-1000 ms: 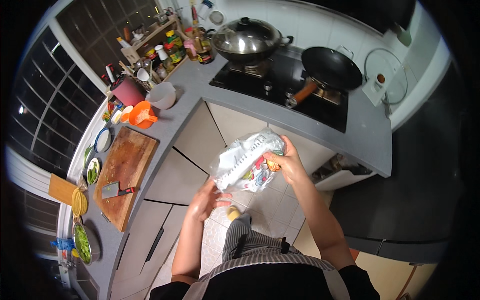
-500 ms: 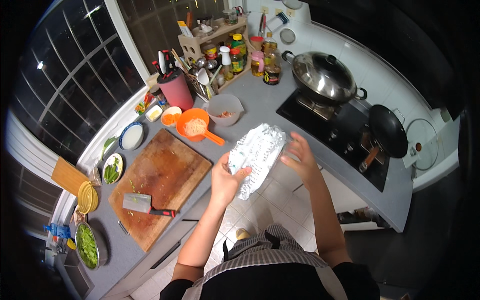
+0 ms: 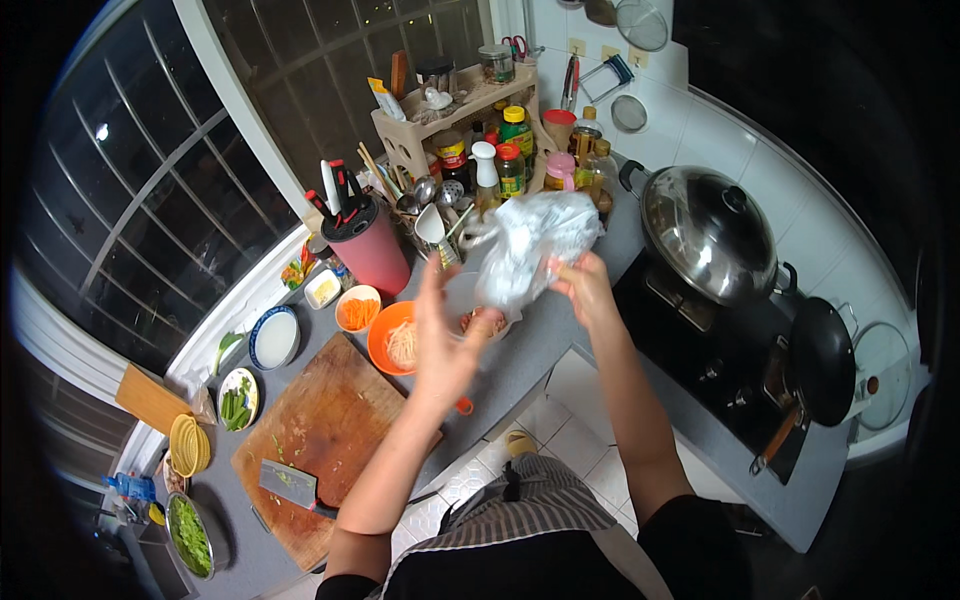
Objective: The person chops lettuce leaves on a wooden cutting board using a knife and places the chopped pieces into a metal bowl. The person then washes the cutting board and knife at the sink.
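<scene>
Left of the plastic bag (image 3: 535, 245), a cleaver (image 3: 290, 485) lies on the wooden cutting board (image 3: 330, 430) on the grey tabletop (image 3: 530, 350). The left hand (image 3: 445, 340) hangs below the bag, fingers spread, holding nothing. The right hand (image 3: 585, 290) pinches the crumpled bag over a small bowl (image 3: 480, 320). Right of the bag sits a lidded wok (image 3: 710, 235).

The left hand (image 3: 440, 345) is motion-blurred — its fingers smear together. It and the crumpled plastic bag (image 3: 530, 245) hide most of the clear bowl (image 3: 480, 322) beneath. The bag's contents cannot be made out — nor the spice-rack jars' (image 3: 510, 150) labels.
</scene>
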`<act>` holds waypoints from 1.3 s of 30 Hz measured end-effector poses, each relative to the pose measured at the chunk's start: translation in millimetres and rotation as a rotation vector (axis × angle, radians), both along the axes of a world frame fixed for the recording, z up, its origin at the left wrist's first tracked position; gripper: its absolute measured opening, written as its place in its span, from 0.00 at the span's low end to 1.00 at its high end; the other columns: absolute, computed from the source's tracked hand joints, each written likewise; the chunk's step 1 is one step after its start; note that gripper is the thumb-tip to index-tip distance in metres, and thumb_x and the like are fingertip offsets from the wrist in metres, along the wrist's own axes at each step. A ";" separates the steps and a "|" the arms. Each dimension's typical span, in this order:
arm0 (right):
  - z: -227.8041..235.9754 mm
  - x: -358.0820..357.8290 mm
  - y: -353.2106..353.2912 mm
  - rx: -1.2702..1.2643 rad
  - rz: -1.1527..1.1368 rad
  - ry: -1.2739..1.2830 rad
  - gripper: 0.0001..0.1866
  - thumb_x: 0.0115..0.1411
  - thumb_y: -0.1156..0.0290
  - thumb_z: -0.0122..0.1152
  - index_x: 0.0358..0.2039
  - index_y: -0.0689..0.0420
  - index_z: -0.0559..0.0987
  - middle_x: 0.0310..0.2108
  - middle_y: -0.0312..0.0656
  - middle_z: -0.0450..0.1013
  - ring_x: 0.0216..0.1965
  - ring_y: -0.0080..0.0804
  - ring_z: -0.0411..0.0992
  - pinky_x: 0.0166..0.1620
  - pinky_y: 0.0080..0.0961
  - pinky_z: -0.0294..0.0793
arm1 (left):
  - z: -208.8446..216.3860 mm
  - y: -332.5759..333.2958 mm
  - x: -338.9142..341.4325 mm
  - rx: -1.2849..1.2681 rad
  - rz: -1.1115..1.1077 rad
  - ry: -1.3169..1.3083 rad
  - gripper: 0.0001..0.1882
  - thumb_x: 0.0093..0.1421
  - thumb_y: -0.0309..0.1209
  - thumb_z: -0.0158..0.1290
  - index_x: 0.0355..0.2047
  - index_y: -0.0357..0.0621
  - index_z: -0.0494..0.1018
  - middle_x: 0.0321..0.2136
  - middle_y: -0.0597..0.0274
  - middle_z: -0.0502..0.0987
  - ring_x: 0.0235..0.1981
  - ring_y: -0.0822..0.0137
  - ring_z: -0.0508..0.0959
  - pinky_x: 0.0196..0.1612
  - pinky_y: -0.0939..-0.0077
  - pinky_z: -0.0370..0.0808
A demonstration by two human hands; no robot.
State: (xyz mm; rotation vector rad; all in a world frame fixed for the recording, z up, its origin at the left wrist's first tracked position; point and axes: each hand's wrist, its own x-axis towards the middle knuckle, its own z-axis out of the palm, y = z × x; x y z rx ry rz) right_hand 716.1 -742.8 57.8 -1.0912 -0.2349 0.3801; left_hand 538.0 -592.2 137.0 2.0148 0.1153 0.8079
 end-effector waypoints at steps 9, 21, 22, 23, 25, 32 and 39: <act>-162.8 189.0 52.0 -0.065 0.126 0.443 0.19 0.55 0.73 0.62 0.47 0.56 0.70 0.45 0.42 0.70 0.47 0.37 0.69 0.47 0.42 0.73 | -24.8 89.1 -67.7 -0.426 0.331 0.062 0.26 0.60 0.19 0.46 0.58 0.43 0.58 0.43 0.59 0.70 0.45 0.71 0.69 0.48 0.78 0.65; -169.1 203.1 91.7 -1.199 0.163 -0.182 0.18 0.52 0.60 0.61 0.16 0.61 0.72 0.12 0.41 0.68 0.12 0.31 0.69 0.15 0.29 0.67 | -56.4 113.7 -246.9 -0.606 1.001 -0.101 0.19 0.61 0.22 0.47 0.53 0.40 0.63 0.39 0.61 0.74 0.40 0.72 0.73 0.43 0.78 0.71; -157.6 210.1 74.0 -1.319 0.244 -0.270 0.19 0.53 0.60 0.58 0.12 0.58 0.70 0.08 0.38 0.64 0.09 0.27 0.64 0.12 0.29 0.59 | -58.5 121.7 -260.8 -0.582 1.035 -0.124 0.19 0.61 0.22 0.47 0.53 0.40 0.63 0.39 0.61 0.74 0.40 0.72 0.73 0.43 0.78 0.71; -127.6 187.9 71.6 -1.175 0.289 -0.293 0.17 0.54 0.63 0.58 0.12 0.57 0.72 0.08 0.36 0.61 0.10 0.25 0.63 0.13 0.25 0.58 | -60.4 123.2 -282.0 -0.550 1.091 -0.146 0.18 0.61 0.22 0.47 0.53 0.40 0.63 0.39 0.61 0.74 0.40 0.72 0.74 0.43 0.78 0.71; -98.6 139.5 70.5 -0.873 0.137 -0.340 0.11 0.57 0.63 0.60 0.24 0.57 0.75 0.12 0.32 0.63 0.10 0.17 0.59 0.13 0.17 0.56 | -66.3 121.9 -325.5 -0.582 1.184 -0.171 0.17 0.62 0.23 0.46 0.52 0.39 0.64 0.39 0.61 0.74 0.40 0.73 0.74 0.43 0.79 0.71; -14.6 -165.4 149.0 -0.611 0.656 -0.455 0.07 0.58 0.68 0.60 0.34 0.57 0.76 0.20 0.29 0.70 0.20 0.14 0.67 0.20 0.13 0.65 | -128.6 113.8 -444.4 -0.819 1.292 -0.112 0.18 0.59 0.26 0.48 0.51 0.42 0.63 0.36 0.62 0.75 0.36 0.73 0.75 0.40 0.76 0.73; -90.9 -407.1 210.2 -0.876 0.901 -1.251 0.21 0.52 0.71 0.61 0.47 0.58 0.71 0.41 0.49 0.69 0.44 0.39 0.71 0.39 0.33 0.76 | -191.9 189.9 -549.6 -0.920 1.211 0.098 0.19 0.57 0.28 0.48 0.50 0.42 0.65 0.37 0.61 0.75 0.34 0.71 0.74 0.40 0.72 0.72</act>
